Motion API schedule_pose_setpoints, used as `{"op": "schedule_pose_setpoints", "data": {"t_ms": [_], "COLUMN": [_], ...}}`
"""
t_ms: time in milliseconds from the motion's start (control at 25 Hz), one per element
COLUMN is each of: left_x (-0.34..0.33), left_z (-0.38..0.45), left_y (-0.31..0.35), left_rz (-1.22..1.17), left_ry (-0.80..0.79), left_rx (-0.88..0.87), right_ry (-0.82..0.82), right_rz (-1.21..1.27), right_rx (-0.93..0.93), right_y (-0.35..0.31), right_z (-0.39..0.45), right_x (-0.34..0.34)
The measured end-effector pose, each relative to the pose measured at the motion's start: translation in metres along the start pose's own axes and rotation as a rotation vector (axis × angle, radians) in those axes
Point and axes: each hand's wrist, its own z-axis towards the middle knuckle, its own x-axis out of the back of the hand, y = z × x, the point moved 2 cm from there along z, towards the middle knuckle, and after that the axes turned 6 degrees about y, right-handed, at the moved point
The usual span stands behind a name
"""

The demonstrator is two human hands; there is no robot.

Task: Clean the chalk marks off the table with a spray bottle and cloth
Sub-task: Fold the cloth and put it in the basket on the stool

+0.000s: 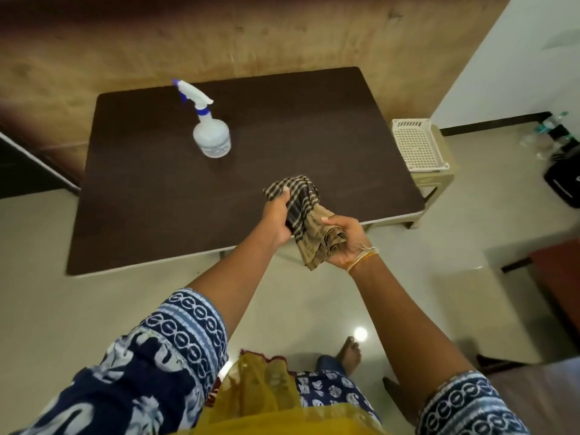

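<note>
Both hands hold a bunched brown checked cloth (306,215) above the near right part of a dark brown tabletop (329,127). The left hand (277,216) is closed around the cloth's upper end; the right hand (346,243) is closed around its lower folds. A white spray bottle (210,133) with blue trim stands upright toward the far left corner.

Spray bottle (212,138) on table (157,199), basket (419,144) right.
</note>
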Motion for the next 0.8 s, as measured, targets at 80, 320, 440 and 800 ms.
{"op": "schedule_pose_setpoints", "data": {"t_ms": [80, 320, 440, 800], "left_x": [-0.05, -0.176, -0.231, -0.354], "left_z": [0.004, 0.005, 0.004, 0.069], "left_y": [-0.013, -0.05, -0.058, -0.034], "left_rz": [-0.073, -0.247, -0.243, 0.118], "left_ry": [-0.029, -0.096, -0.149, -0.189], "left_rx": [0.049, 0.139, 0.138, 0.121], "right_ry": [0.038, 0.244, 0.438, 0.482], "right_rz": [0.078, -0.038, -0.145, -0.29], "right_rx": [0.007, 0.098, 0.135, 0.185], "right_y": [-0.036, -0.138, -0.193, -0.337], "right_z": [0.0, -0.006, 0.0, 0.048], "right_x": [0.042, 0.12, 0.16, 0.239]}}
